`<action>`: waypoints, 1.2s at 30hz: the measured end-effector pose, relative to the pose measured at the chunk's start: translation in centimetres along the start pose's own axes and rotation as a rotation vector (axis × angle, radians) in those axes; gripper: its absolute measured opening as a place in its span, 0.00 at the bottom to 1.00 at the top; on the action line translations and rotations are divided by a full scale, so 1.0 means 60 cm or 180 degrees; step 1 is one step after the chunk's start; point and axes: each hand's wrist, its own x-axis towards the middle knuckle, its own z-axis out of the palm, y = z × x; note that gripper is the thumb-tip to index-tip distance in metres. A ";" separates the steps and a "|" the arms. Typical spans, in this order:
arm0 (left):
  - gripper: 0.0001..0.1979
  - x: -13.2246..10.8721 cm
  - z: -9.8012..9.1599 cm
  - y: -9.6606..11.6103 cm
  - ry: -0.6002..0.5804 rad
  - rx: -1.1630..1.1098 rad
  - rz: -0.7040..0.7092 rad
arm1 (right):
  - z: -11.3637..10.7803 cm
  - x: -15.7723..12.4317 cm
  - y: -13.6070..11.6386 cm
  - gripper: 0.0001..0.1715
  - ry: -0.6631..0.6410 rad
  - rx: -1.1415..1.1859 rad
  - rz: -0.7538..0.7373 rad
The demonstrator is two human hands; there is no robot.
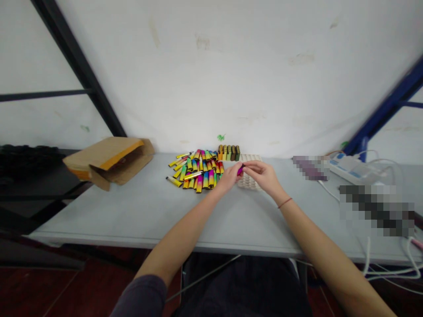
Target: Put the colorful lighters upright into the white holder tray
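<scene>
Both my hands meet over the grey table [132,211], pinching one small magenta lighter [239,170] between them. My left hand [228,177] holds its near end and my right hand [261,174] grips the far end with closed fingers. Just left of my hands lies a pile of several yellow, pink and green lighters [198,169]. Under my right hand sits a white tray with round holes [248,159], and a short row of upright lighters [228,152] stands at its far left.
An open brown cardboard box [109,162] lies tipped on the table's left side. A white power strip [350,166] with white cables [390,268] sits at the right. A white wall rises behind; black and blue frame bars stand at either side.
</scene>
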 end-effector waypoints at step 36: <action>0.14 -0.006 -0.006 -0.025 0.0087 0.3312 0.2230 | -0.132 -0.009 -0.030 0.27 0.0077 -0.1190 -0.0018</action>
